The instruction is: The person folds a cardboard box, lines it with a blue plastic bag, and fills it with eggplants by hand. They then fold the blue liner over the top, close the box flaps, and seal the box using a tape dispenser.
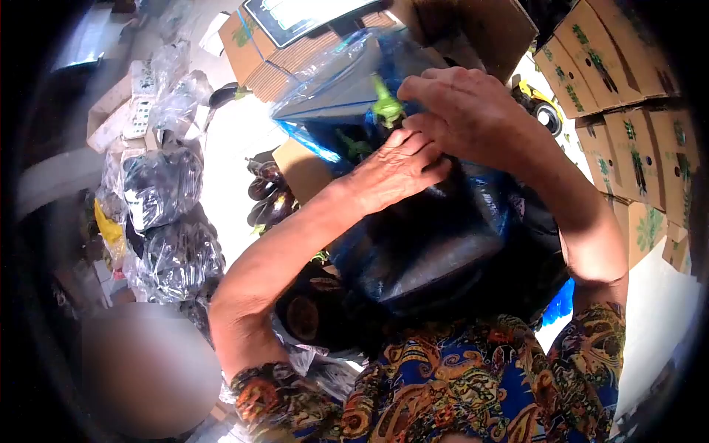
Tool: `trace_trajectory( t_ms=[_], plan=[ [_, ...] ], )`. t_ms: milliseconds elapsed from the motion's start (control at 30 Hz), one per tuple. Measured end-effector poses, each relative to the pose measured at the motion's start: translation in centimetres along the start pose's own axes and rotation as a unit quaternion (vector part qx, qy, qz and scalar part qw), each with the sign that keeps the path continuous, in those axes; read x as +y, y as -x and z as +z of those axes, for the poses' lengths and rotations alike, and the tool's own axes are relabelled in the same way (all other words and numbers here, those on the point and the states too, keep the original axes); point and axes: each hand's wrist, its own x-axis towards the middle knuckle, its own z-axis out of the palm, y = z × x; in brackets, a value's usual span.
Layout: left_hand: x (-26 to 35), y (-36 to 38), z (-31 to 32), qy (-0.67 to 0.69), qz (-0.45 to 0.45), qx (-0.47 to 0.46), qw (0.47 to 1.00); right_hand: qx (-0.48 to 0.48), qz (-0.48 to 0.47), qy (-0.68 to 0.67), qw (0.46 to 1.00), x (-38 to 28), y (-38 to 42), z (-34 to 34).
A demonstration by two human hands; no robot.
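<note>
My two hands meet over a clear, blue-edged plastic bag [310,114] that lies open in front of my body. An eggplant with a bright green stem cap [386,105] sits at the bag's mouth, its dark body mostly hidden by my fingers. The thumb and forefinger of my right hand [461,111] are bent around the stem cap's side. Just below, my left hand [402,170] is closed with its fingers curled in; what they grip is hidden. Another green stem cap [356,145] shows inside the bag, left of my hands.
Loose eggplants [266,193] lie on the floor to the left. Beyond them are filled plastic bags [173,184]. Flattened cardboard [273,63] stands at the back, and stacked cartons [635,148] line the right. A person's blurred head [148,369] is at lower left.
</note>
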Motion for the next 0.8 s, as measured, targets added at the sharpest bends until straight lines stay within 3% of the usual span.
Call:
trace_trajectory(
  t_ms=[33,133,167,233,267,367,400,500,600,633,700,733,800],
  plan=[
    [0.0,-0.2,1.2,0.008,-0.023,0.013,1.000,0.009,-0.010,-0.009,1.000,0.0,-0.1,0.1],
    [-0.1,-0.2,6.3,0.083,-0.096,0.053,0.990,-0.107,0.094,0.011,0.990,-1.4,-1.1,-0.8],
    [-0.1,-0.5,6.6,0.138,-0.127,0.066,0.980,-0.096,0.081,0.017,0.992,-1.2,-0.9,-0.8],
    [-0.1,-0.4,6.9,0.243,-0.212,-0.004,0.947,-0.074,0.053,0.025,0.996,-0.8,-0.3,-0.6],
    [-0.2,-0.2,6.8,0.335,-0.273,0.080,0.898,-0.051,0.037,0.018,0.998,-0.6,0.0,-0.4],
    [-2.5,-0.6,6.4,0.315,-0.453,0.127,0.824,-0.017,0.013,0.006,1.000,-0.2,0.1,-0.2],
    [-3.8,-0.5,8.1,0.257,-0.452,0.134,0.844,-0.033,0.024,0.006,0.999,-0.4,-0.2,-0.4],
    [-4.8,-2.0,10.9,0.222,-0.520,0.176,0.806,-0.051,0.041,0.011,0.998,-0.7,-0.4,-0.7],
    [-7.4,-1.5,11.9,0.256,-0.533,0.003,0.807,-0.028,0.021,0.009,0.999,-0.4,-0.2,-0.5],
    [-7.8,-0.8,12.1,0.396,-0.554,0.037,0.731,-0.015,0.010,0.008,1.000,-0.3,-0.2,-0.4],
    [-7.5,-0.2,9.4,0.643,-0.549,0.100,0.524,-0.026,0.018,-0.008,0.999,-0.3,-0.1,-0.7],
    [-7.2,0.0,8.4,0.671,-0.563,0.129,0.465,-0.032,0.022,-0.015,0.999,-0.4,0.1,-0.8],
    [-6.7,0.5,6.8,0.711,-0.527,0.146,0.442,0.046,-0.020,-0.017,0.999,-0.6,0.2,-0.6]
  ],
)
